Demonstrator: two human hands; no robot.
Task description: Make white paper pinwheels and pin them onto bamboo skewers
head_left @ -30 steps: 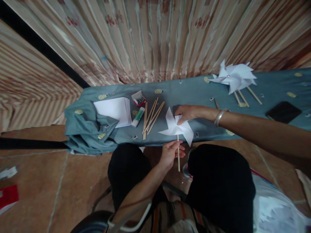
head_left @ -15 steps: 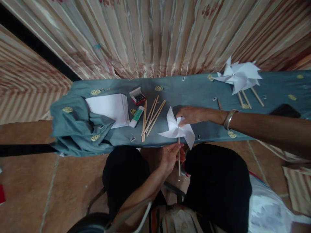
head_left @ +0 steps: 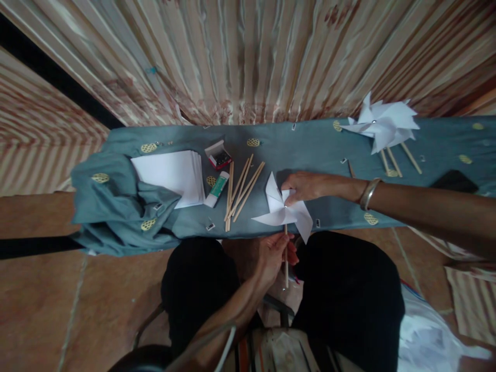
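Note:
A white paper pinwheel [head_left: 277, 217] lies at the front edge of the table, its wooden stick [head_left: 287, 274] reaching out over my lap. My left hand [head_left: 273, 256] is closed round that stick just below the paper. From the right, my right hand [head_left: 304, 187] grips the upper blade near the pin at the centre, its fingertips partly hidden by the paper. Left of the pinwheel several loose wooden sticks [head_left: 242, 191] lie crossed. Beside them are a green and white glue stick [head_left: 217, 189] and a small open box of dark pins [head_left: 219, 155].
A stack of white paper [head_left: 170, 173] lies at the left, partly under bunched cloth [head_left: 124, 201]. Several finished pinwheels [head_left: 387, 124] rest at the back right, near a dark flat object [head_left: 455, 181]. A pleated curtain [head_left: 248, 62] hangs behind the table.
The view has shifted slightly. Both hands keep their hold on the pinwheel and its stick, with hardly any visible movement.

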